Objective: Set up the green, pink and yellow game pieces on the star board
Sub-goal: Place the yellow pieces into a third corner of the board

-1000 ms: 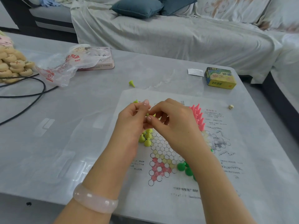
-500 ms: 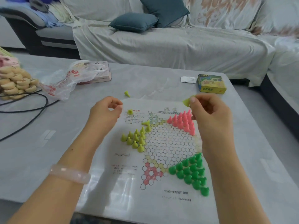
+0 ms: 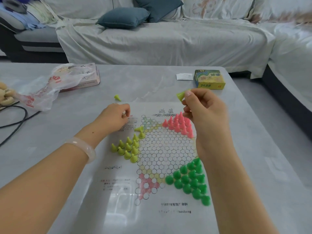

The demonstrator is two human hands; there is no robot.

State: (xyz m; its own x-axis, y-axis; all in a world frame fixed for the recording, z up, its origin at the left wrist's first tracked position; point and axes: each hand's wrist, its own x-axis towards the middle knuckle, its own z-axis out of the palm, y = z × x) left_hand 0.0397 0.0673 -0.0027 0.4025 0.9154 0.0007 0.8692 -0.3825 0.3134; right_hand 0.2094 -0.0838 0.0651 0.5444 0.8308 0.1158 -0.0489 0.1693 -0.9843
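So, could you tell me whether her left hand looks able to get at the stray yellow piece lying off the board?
Probably yes: the left hand sits just short of the stray yellow piece, with only bare table between them.

I see the star board point(image 3: 158, 149) lying on the tabletop point(image 3: 67, 115) before me, three clusters of pieces on its left, far-right and near-right points; a small box point(image 3: 209, 79) sits behind it, a bag point(image 3: 49, 86) far left.

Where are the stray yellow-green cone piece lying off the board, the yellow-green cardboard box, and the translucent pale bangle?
stray yellow-green cone piece point(image 3: 117, 97), head view, on its body.
yellow-green cardboard box point(image 3: 209, 79), head view, on its top face.
translucent pale bangle point(image 3: 86, 148), head view, on its outer band at the left wrist.
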